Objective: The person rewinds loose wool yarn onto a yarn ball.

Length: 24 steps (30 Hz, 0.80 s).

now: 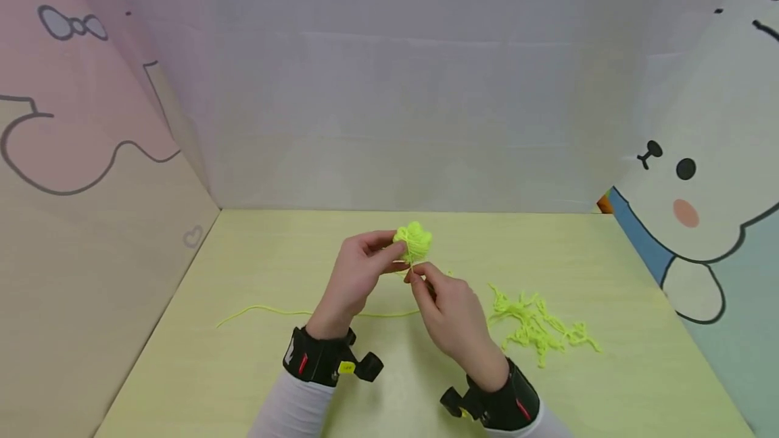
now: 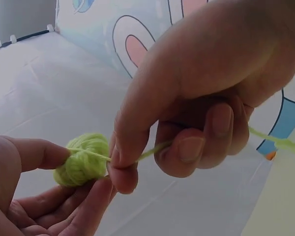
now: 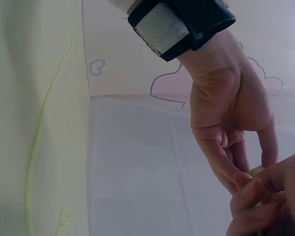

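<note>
A small neon yellow-green ball of yarn (image 1: 416, 240) is held up over the table by my left hand (image 1: 358, 269), thumb on one side and fingers on the other. In the left wrist view the wound ball (image 2: 83, 160) shows its layered strands. My right hand (image 1: 452, 306) pinches the yarn strand (image 2: 104, 157) between thumb and forefinger, right beside the ball. The strand runs on through the curled fingers of the right hand and out past it. In the right wrist view both hands hide most of the ball.
A loose tangle of the same yarn (image 1: 535, 326) lies on the table (image 1: 274, 384) at the right. One long strand (image 1: 268, 308) stretches across the table to the left, passing behind the hands. Printed cloth walls (image 1: 395, 120) stand at the back and sides.
</note>
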Available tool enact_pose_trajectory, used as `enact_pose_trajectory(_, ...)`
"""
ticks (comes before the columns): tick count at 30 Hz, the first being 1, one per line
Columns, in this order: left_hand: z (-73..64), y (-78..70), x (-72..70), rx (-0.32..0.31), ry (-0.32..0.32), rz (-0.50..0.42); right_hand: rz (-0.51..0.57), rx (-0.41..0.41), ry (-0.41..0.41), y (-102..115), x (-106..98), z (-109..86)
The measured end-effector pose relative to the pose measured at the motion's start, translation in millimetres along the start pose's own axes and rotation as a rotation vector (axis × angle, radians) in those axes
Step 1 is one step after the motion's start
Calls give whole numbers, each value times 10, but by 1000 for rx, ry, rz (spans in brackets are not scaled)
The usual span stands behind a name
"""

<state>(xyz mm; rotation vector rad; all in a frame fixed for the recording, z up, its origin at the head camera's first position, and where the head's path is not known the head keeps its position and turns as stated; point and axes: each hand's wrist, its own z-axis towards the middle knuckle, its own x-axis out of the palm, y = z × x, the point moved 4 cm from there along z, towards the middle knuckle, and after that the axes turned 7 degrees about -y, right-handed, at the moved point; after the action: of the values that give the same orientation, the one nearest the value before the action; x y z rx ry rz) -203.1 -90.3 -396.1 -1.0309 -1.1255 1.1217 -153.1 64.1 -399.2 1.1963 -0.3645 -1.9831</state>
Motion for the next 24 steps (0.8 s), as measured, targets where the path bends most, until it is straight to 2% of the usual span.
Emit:
enact_pose_trajectory(5, 9, -6, -52, 16, -41, -32, 137, 83, 54, -98, 77, -1)
enact_pose_trajectory(9, 2, -12, -74, -3, -15, -41, 288, 195, 163, -246, 184, 38)
enact_pose_trajectory(14, -21, -36, -50, -22, 70, -26, 482, 306, 317, -481, 286, 118)
enact_pose_trajectory(19, -37, -12, -21, -12, 180, 26, 644, 357, 397, -671, 243, 242)
enact_pose_trajectory(21, -41, 6, -13, -12, 227, 34, 658, 360, 418, -702, 204, 305)
enact_pose_trajectory(24, -48, 34, -4, -9, 297, 57, 607, 320, 454, -700, 125, 402)
